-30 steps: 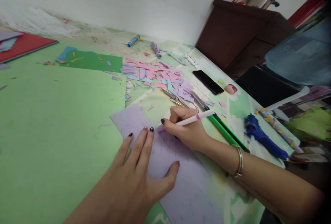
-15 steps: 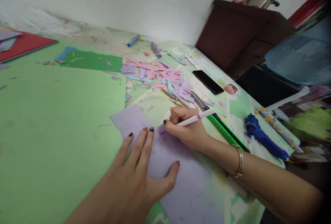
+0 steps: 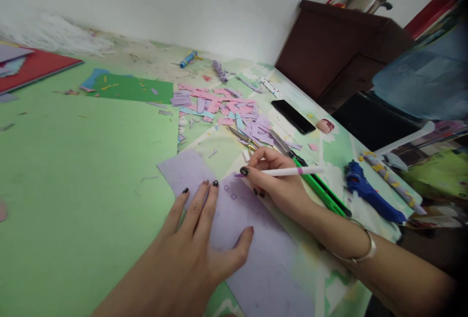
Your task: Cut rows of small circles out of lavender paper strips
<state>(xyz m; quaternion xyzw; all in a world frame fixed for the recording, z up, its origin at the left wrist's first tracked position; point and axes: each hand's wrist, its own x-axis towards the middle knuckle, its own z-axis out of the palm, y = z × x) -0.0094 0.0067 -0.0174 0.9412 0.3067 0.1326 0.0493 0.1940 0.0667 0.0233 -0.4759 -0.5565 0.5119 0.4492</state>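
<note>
My left hand (image 3: pixel 197 239) lies flat with fingers spread on a sheet of lilac paper (image 3: pixel 263 268), over the edge of a green board (image 3: pixel 87 200). Two small purple circles are drawn on the paper, just right of my fingertips. Between its thumb and fingers, my right hand (image 3: pixel 274 180) grips a white marker (image 3: pixel 285 171) with a purple tip. The tip is close to the paper's upper edge; whether it touches cannot be made out. Just beyond that hand are gold-handled scissors (image 3: pixel 243 136), partly hidden, and a green utility knife (image 3: pixel 321 192).
Pink, lilac and blue paper scraps (image 3: pixel 219 102) are heaped past the scissors. A black phone (image 3: pixel 293 116), a pink eraser-like piece (image 3: pixel 324 125) and a blue glue gun (image 3: pixel 373 195) lie at the right. A red folder (image 3: pixel 44 66) is far left; a brown cabinet (image 3: pixel 329 49) stands behind.
My right hand has drawn back to the right, its marker tip lifted off the circles towards the paper's upper edge. The marker lies more level. My left hand stays put.
</note>
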